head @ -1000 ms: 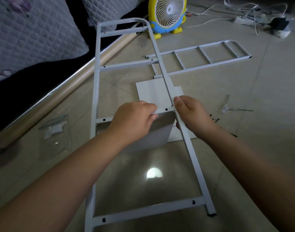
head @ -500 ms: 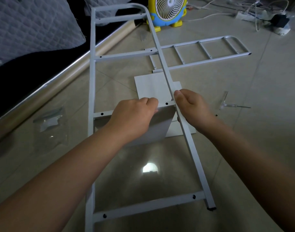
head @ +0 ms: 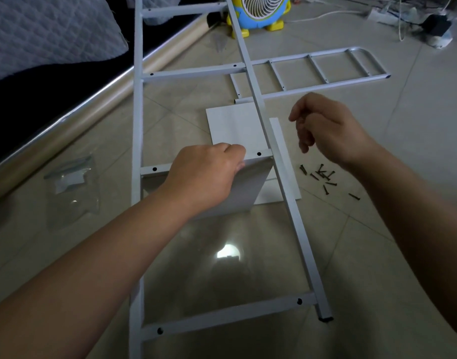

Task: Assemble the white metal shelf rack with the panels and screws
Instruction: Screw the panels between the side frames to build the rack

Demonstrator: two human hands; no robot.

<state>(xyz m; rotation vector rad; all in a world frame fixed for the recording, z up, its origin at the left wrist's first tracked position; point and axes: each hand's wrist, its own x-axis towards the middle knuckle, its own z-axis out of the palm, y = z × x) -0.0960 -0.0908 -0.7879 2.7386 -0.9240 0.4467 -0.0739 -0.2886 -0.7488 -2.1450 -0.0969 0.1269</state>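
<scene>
Gripping panel edge at frame rung with left hand; right hand hovers beside the frame, empty, fingers loosely curled, near screws.

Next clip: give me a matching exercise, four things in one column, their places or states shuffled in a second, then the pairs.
1 left hand
2 right hand
3 screws
4 plastic bag

A on the floor, left of the side frame
B grips the white panel
C scattered right of the side frame
D in the air, holding nothing

Pairs: 1-B, 2-D, 3-C, 4-A
</scene>
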